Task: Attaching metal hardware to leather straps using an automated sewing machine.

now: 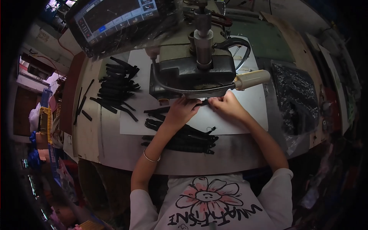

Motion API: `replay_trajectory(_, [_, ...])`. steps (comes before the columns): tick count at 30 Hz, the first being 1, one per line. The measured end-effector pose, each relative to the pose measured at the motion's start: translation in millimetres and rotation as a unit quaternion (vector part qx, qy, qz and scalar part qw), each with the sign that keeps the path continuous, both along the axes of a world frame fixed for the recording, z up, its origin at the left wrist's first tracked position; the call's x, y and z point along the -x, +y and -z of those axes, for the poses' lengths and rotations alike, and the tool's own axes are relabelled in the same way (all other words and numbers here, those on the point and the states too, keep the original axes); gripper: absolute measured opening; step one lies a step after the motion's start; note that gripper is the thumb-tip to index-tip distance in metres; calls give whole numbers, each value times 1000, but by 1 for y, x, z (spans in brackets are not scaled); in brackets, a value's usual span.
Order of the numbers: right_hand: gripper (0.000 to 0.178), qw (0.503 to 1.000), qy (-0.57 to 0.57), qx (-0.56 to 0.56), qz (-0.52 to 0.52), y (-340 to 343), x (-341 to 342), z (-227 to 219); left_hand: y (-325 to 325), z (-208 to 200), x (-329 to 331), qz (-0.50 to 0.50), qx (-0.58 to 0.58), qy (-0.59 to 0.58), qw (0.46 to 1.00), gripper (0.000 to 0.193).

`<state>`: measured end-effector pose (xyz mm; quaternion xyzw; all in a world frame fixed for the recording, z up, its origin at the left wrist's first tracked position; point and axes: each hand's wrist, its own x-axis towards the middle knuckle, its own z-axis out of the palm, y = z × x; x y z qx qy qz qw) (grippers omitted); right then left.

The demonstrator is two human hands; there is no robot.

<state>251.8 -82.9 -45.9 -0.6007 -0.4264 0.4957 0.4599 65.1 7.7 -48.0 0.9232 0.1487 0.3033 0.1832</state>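
Observation:
Both my hands are at the front foot of a dark sewing-type machine (195, 74), under its head. Pinched between my left hand (183, 110) and my right hand (227, 103) is a short black fabric strip (204, 102), held level. The fingers of each hand are closed on one end of it. Part of the strip and some fingertips are hidden by the machine. Under and beside my left forearm lies a pile of black strips (188, 138), some with loose thread ends. A second heap of black strips (119, 82) is left of the machine.
A tilted screen (115, 17) stands at the far left. Beside the machine head is a cream lamp (252, 79) on a bendy metal neck. Black material in clear plastic (296, 96) lies at the right. A white sheet (249, 122) covers part of the table (115, 149).

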Motion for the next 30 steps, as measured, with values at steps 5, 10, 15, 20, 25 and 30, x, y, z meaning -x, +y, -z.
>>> replay_trajectory(5, [10,998,-56,28,-17,21,-9,-9,6,9,1,-10,-138,11,990,21])
replay_trajectory(10, [11,994,-90,56,-16,27,-7,-18,7,19,2,-13,-166,32,986,33])
replay_trajectory(15, [13,989,-125,64,-44,29,-13,-8,7,22,-1,-7,-168,79,983,38])
replay_trajectory(20, [27,935,-350,49,38,24,-2,-6,6,11,0,7,-198,158,967,39])
replay_trajectory(25, [25,866,-483,-96,89,10,2,-1,11,7,-2,41,-278,146,949,38])
replay_trajectory(30, [19,881,-406,-236,63,-6,10,12,15,13,0,51,-286,142,946,40])
